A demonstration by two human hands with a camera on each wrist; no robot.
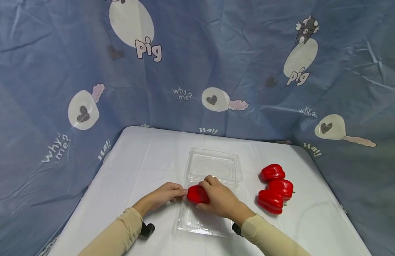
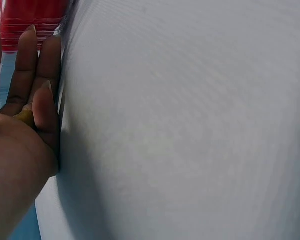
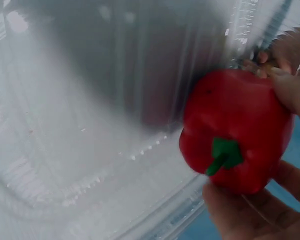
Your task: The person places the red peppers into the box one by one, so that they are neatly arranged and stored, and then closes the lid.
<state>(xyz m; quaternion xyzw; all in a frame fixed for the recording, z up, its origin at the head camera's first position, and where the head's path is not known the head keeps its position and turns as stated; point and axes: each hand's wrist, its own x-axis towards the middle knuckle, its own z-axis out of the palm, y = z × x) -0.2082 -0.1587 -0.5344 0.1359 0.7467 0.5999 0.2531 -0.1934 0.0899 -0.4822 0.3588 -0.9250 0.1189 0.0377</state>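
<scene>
A red bell pepper [image 1: 198, 194] with a green stem is gripped by my right hand [image 1: 220, 199], over the left part of a clear plastic clamshell container [image 1: 205, 222]. In the right wrist view, thumb and fingers wrap the pepper [image 3: 235, 125], its stem facing the camera. My left hand [image 1: 167, 195] is at the container's left edge and pinches the rim there. The left wrist view shows its fingers [image 2: 25, 70] against the ridged wall, with red showing through the plastic. Whether the pepper touches the container's floor is hard to tell.
The container's lid [image 1: 213, 165] lies opened out toward the back. Right of it, three red bell peppers [image 1: 271, 201] sit clustered on the white table [image 1: 146, 156]. A blue printed curtain [image 1: 184, 64] hangs behind and around the table. Black wrist gear [image 1: 147, 230] shows by the left sleeve.
</scene>
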